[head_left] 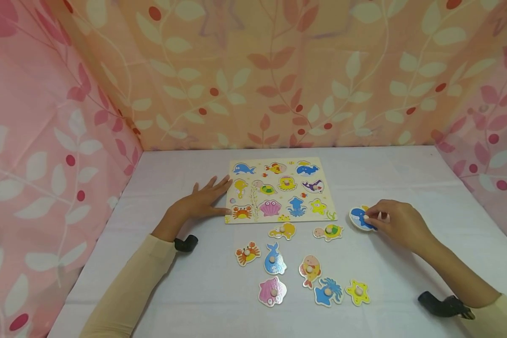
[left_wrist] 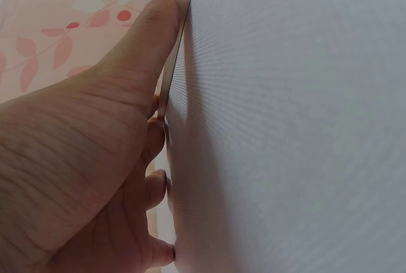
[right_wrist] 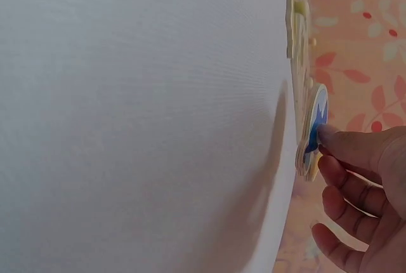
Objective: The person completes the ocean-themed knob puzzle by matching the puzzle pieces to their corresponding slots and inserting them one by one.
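Note:
My right hand (head_left: 401,223) pinches a blue whale puzzle piece (head_left: 359,218) by its knob, to the right of the puzzle board (head_left: 279,162). In the right wrist view the whale piece (right_wrist: 316,117) is tilted on edge between thumb and fingers. My left hand (head_left: 204,199) lies with fingers spread at the board's left edge, its thumb on the front left corner. The left wrist view shows the thumb (left_wrist: 143,41) along the board's edge. Sea animal pictures cover the board; the octopus (head_left: 287,183) and purple whale (head_left: 314,187) on it appear to have knobs.
Loose knobbed pieces lie in front of the board: a seahorse (head_left: 282,231), turtle (head_left: 328,232), crab (head_left: 248,254), blue whale-like piece (head_left: 275,261), fish (head_left: 310,270), squid (head_left: 328,292), pink shell (head_left: 272,291) and starfish (head_left: 358,292). Patterned cloth walls (head_left: 279,94) enclose the white table (head_left: 173,291).

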The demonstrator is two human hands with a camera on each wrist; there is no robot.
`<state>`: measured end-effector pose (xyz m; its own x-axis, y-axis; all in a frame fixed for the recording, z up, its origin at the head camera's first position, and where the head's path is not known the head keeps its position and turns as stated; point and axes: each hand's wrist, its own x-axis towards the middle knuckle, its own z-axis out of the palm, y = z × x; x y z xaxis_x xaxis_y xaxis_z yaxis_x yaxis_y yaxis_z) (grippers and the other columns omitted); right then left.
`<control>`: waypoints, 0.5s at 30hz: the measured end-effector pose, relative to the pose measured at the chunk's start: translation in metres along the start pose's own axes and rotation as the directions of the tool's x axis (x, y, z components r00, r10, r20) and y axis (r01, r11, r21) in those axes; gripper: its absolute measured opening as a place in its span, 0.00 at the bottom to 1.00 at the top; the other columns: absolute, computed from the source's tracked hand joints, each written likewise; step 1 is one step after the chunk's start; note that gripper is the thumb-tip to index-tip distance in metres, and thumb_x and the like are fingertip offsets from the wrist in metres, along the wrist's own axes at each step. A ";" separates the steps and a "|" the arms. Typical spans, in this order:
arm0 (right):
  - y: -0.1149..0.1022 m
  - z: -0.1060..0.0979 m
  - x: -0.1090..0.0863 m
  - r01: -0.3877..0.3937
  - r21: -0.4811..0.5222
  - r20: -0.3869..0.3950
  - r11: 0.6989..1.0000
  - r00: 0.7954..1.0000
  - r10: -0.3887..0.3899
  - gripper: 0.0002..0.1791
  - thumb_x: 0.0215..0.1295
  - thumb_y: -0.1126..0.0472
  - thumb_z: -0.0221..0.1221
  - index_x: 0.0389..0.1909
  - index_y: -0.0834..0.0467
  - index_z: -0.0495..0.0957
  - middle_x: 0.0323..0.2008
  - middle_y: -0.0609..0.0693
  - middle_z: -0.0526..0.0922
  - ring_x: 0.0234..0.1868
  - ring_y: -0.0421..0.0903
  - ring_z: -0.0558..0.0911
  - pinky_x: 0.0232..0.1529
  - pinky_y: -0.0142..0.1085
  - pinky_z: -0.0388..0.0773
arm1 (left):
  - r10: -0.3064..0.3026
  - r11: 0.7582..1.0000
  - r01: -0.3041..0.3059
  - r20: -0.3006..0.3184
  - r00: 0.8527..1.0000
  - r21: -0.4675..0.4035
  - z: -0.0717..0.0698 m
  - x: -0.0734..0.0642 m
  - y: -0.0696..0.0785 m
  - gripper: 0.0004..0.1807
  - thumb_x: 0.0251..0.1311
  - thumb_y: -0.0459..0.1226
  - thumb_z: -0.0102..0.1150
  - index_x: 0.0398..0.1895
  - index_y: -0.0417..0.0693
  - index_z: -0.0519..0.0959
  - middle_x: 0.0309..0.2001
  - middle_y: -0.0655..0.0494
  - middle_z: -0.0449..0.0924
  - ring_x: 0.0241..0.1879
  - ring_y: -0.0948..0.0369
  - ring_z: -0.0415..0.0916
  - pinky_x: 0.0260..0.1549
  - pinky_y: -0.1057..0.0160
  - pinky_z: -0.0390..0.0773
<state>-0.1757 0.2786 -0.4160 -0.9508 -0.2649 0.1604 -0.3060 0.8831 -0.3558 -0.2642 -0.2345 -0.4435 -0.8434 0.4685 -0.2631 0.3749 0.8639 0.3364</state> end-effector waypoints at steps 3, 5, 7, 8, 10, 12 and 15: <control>0.003 -0.002 0.008 0.047 -0.005 -0.003 0.999 0.999 -0.047 0.12 0.54 0.62 0.76 0.39 0.59 0.89 0.28 0.43 0.82 0.30 0.44 0.74 0.28 0.33 0.71 | 0.012 1.000 -0.012 -0.001 1.000 0.000 0.000 0.000 0.000 0.57 0.60 0.65 0.62 0.83 0.59 0.43 0.83 0.58 0.34 0.80 0.45 0.27 0.68 0.26 0.29; 0.005 -0.002 0.015 0.065 -0.008 -0.001 0.998 0.998 -0.065 0.12 0.54 0.63 0.76 0.39 0.59 0.89 0.29 0.44 0.82 0.30 0.44 0.74 0.28 0.33 0.71 | 0.015 1.000 -0.015 0.000 1.000 0.001 0.000 0.000 -0.001 0.56 0.60 0.65 0.61 0.83 0.59 0.43 0.83 0.59 0.34 0.80 0.45 0.27 0.68 0.26 0.29; 0.005 -0.003 0.021 0.076 -0.009 0.006 0.997 0.997 -0.076 0.12 0.54 0.63 0.76 0.40 0.59 0.89 0.30 0.45 0.83 0.31 0.45 0.75 0.28 0.34 0.72 | 0.013 1.000 -0.013 0.002 1.000 0.001 0.000 0.000 -0.001 0.56 0.61 0.65 0.61 0.83 0.60 0.42 0.83 0.60 0.33 0.80 0.45 0.27 0.68 0.27 0.29; 0.005 -0.003 0.025 0.078 -0.008 0.011 0.997 0.997 -0.078 0.12 0.54 0.63 0.76 0.40 0.59 0.89 0.30 0.45 0.83 0.31 0.45 0.75 0.29 0.34 0.72 | 0.011 1.000 -0.011 0.003 1.000 0.001 0.000 0.000 -0.001 0.56 0.61 0.65 0.61 0.83 0.60 0.42 0.83 0.60 0.33 0.80 0.46 0.27 0.68 0.27 0.29; 0.004 -0.004 0.032 0.078 -0.009 0.021 0.997 0.997 -0.078 0.12 0.55 0.62 0.76 0.40 0.59 0.89 0.30 0.46 0.84 0.32 0.45 0.75 0.30 0.35 0.73 | 0.009 1.000 -0.009 0.002 1.000 -0.001 0.000 0.000 0.000 0.56 0.61 0.65 0.61 0.83 0.60 0.42 0.83 0.60 0.33 0.80 0.46 0.27 0.68 0.27 0.29; 0.003 -0.004 0.039 0.078 -0.013 0.036 0.997 0.996 -0.078 0.12 0.56 0.62 0.75 0.41 0.59 0.89 0.31 0.46 0.84 0.32 0.46 0.75 0.31 0.36 0.74 | 0.009 1.000 -0.009 0.001 1.000 -0.002 -0.001 0.000 0.000 0.56 0.61 0.65 0.60 0.83 0.60 0.43 0.83 0.60 0.33 0.80 0.46 0.27 0.68 0.27 0.29; 0.000 -0.003 0.050 0.084 -0.014 0.052 0.996 0.995 -0.084 0.12 0.57 0.61 0.74 0.42 0.58 0.88 0.32 0.47 0.84 0.33 0.46 0.75 0.32 0.37 0.74 | 0.005 1.000 -0.005 0.002 1.000 -0.002 0.000 0.000 0.000 0.56 0.61 0.65 0.60 0.83 0.60 0.43 0.83 0.60 0.33 0.81 0.46 0.27 0.68 0.27 0.29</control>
<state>-0.2234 0.2668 -0.4049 -0.9231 -0.3575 0.1419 -0.3846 0.8629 -0.3280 -0.2645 -0.2347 -0.4431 -0.8405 0.4735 -0.2633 0.3785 0.8609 0.3399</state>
